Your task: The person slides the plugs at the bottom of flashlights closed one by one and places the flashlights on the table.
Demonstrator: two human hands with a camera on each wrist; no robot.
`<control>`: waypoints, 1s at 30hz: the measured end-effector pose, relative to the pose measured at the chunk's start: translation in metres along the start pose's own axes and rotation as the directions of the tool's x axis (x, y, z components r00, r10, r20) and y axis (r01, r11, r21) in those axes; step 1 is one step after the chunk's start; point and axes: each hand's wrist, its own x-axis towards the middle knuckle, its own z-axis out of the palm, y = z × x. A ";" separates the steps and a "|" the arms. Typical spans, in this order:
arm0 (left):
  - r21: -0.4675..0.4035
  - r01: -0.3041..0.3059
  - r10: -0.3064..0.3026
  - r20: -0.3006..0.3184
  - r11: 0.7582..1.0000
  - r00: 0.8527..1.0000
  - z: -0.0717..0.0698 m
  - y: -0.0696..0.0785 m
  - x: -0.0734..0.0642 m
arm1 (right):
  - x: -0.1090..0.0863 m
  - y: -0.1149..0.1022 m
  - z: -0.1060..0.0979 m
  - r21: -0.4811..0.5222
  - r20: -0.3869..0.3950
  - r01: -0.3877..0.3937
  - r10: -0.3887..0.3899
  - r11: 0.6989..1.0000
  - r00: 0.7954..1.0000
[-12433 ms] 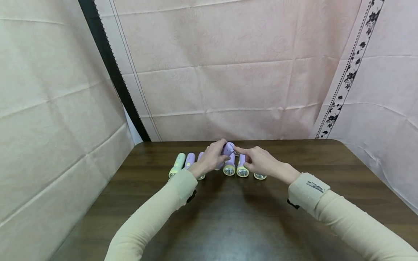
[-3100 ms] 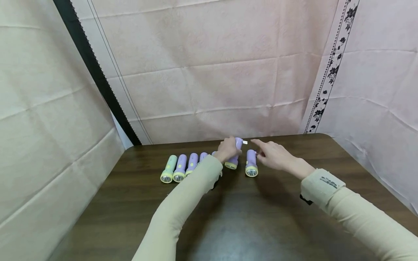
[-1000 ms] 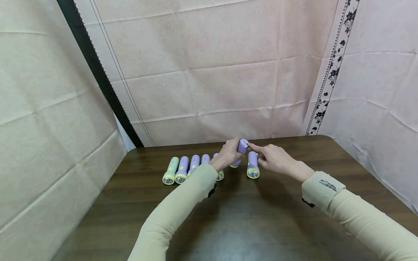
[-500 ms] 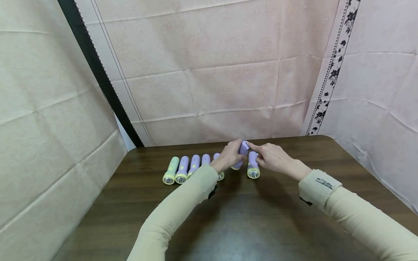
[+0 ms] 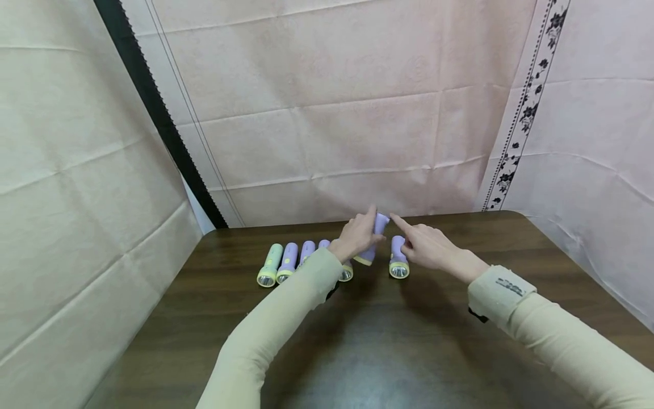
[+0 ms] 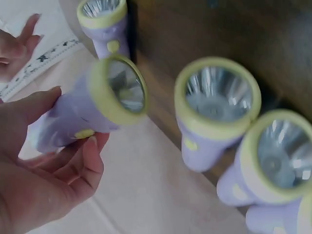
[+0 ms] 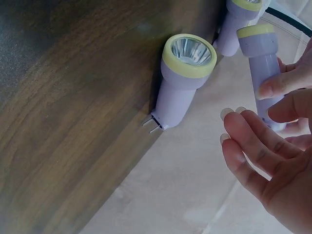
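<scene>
My left hand (image 5: 355, 236) grips a purple flashlight (image 5: 380, 224) with a yellow rim, raised above the table, its lens end slanting down. In the left wrist view the thumb and fingers hold its purple barrel (image 6: 68, 119). My right hand (image 5: 429, 245) holds nothing; its index finger points at the flashlight's tail, just apart from it. In the right wrist view its other fingers (image 7: 248, 129) curl loosely. Below it lies another purple flashlight (image 7: 178, 100), two metal prongs (image 7: 152, 126) sticking out of its tail. No prongs show on the held one.
To the left, a green flashlight (image 5: 271, 262) and several purple flashlights (image 5: 288, 258) lie in a row, lenses toward me, partly hidden by my left arm. The brown wooden table (image 5: 327, 341) ends at a pale cloth backdrop (image 5: 327, 142).
The dark prongs seen at the held flashlight's tail a second ago no longer show. My left hand has turned the flashlight more lengthwise, and the right index fingertip has come off its tail.
</scene>
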 end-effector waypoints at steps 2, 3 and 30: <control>0.039 0.026 -0.025 -0.010 0.999 1.000 0.000 -0.002 0.003 | 0.000 0.000 -0.002 -0.004 0.006 -0.006 0.006 1.000 1.000; 0.063 0.041 -0.041 -0.014 0.997 0.999 0.000 -0.003 0.004 | 0.000 0.000 -0.002 -0.002 0.010 -0.008 0.008 1.000 1.000; 0.414 0.170 -0.216 0.066 0.894 0.974 0.055 -0.024 0.019 | -0.003 0.007 0.003 -0.007 0.017 -0.007 0.007 1.000 1.000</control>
